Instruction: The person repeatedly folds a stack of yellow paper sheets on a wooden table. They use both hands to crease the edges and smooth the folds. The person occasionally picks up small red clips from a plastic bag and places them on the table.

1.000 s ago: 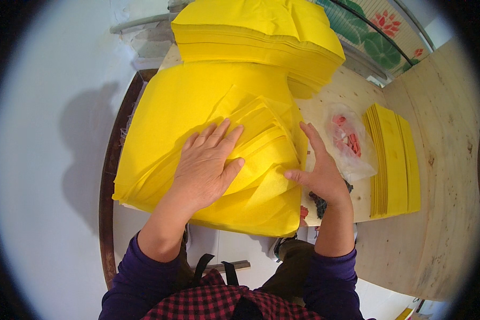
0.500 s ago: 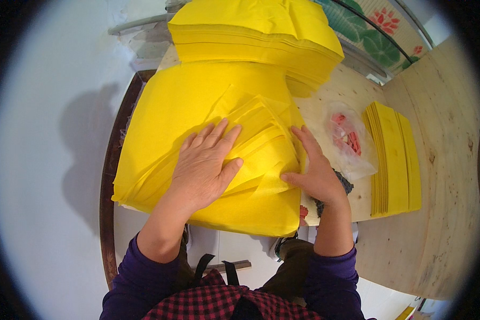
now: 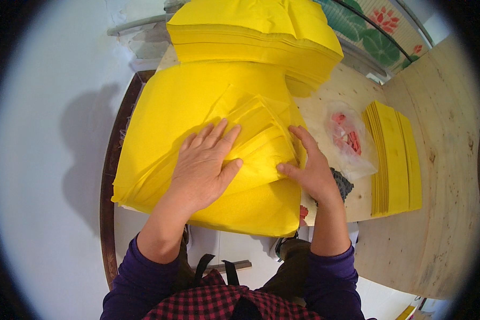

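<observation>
Beneath my hands, a wide pile of yellow cloth-like sheets covers the near part of the table. On top lie several folded yellow sheets, fanned out with slanting edges. My left hand rests flat across these folds, fingers stretched and thumb apart. At their right edge is my right hand, its thumb on the upper layer and its fingers spread along the side. Neither hand visibly pinches a sheet. The undersides of the right fingers are partly hidden.
A tall yellow stack stands behind. To the right on the wooden tabletop are a clear bag with red pieces, a dark bundle and folded yellow pieces. A plywood panel borders the right, a white wall the left.
My right hand has shifted slightly left, and its thumb reaches a little further over the folds, whose front layers look smoother. The left hand stays in place.
</observation>
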`<action>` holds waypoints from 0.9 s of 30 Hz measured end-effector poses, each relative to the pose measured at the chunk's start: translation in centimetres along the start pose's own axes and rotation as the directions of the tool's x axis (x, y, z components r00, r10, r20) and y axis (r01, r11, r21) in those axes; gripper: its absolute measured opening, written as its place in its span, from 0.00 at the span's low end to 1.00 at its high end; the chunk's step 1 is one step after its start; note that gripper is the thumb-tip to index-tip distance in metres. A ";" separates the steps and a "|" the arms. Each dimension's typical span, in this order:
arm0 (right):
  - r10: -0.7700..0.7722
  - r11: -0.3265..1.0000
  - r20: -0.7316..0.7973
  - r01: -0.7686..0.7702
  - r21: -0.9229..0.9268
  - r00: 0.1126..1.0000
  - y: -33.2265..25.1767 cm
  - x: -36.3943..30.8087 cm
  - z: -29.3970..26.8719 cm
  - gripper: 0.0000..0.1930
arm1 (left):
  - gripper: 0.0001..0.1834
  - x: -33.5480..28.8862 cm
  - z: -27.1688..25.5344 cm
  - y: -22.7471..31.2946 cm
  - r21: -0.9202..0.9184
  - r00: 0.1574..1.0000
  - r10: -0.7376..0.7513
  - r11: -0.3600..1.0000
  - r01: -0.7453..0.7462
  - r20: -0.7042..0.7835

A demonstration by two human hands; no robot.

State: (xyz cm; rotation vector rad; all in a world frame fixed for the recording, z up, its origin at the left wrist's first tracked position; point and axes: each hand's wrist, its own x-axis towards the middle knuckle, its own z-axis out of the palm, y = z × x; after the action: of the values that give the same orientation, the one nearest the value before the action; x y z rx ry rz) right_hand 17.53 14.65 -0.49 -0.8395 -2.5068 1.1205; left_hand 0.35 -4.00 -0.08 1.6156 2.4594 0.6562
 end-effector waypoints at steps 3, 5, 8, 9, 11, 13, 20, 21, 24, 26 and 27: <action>-0.039 0.992 0.052 0.045 -0.114 0.998 -0.1 -0.4 -1.1 0.43 | 0.33 -0.1 0.0 -0.1 -0.019 1.000 0.000 1.000 0.000 0.013; -0.069 0.994 0.059 0.074 -0.076 0.996 -0.1 -0.4 -1.7 0.44 | 0.33 -0.1 0.0 -0.1 -0.013 1.000 0.010 1.000 -0.010 -0.011; -0.065 0.996 -0.009 0.066 0.061 0.998 0.1 -0.2 -1.7 0.42 | 0.33 0.0 0.0 -0.1 -0.016 1.000 0.011 1.000 -0.011 -0.003; -0.040 0.996 -0.035 0.043 0.072 0.999 0.2 0.0 -1.6 0.41 | 0.33 0.0 -0.1 -0.2 -0.020 1.000 0.010 1.000 -0.010 0.007; -0.001 0.993 -0.095 0.012 0.116 0.995 0.5 0.4 -0.6 0.40 | 0.33 0.0 -0.1 -0.1 -0.020 1.000 0.004 1.000 -0.004 0.015; -0.014 0.994 -0.147 0.029 0.101 0.989 0.7 0.5 0.3 0.39 | 0.33 0.0 -0.1 -0.1 -0.015 1.000 -0.003 1.000 0.003 0.020; -0.004 1.000 -0.138 0.008 0.029 0.990 0.5 0.5 0.8 0.42 | 0.33 0.0 0.1 -0.1 0.006 1.000 0.005 1.000 -0.005 -0.006; -0.008 1.000 -0.111 0.006 -0.019 0.994 0.4 0.3 0.5 0.43 | 0.33 0.0 0.1 -0.1 0.005 1.000 0.006 1.000 -0.006 -0.005; -0.047 0.990 -0.037 0.042 -0.137 0.998 0.1 0.0 -0.5 0.47 | 0.33 0.0 0.0 -0.1 0.001 1.000 0.011 1.000 -0.011 -0.006; -0.050 0.982 0.014 0.051 -0.181 0.999 -0.1 -0.2 -1.1 0.49 | 0.33 0.0 0.0 -0.1 0.001 1.000 0.011 1.000 -0.011 -0.007; -0.067 0.990 0.001 0.067 -0.123 0.998 -0.1 -0.2 -1.4 0.48 | 0.33 0.0 0.0 -0.1 0.000 1.000 0.008 1.000 -0.008 -0.006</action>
State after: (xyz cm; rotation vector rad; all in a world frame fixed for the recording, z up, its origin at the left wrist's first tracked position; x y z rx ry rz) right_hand 18.31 15.25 0.47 -0.7807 -2.6030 0.9516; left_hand 0.28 -4.02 -0.14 1.6270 2.4582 0.6628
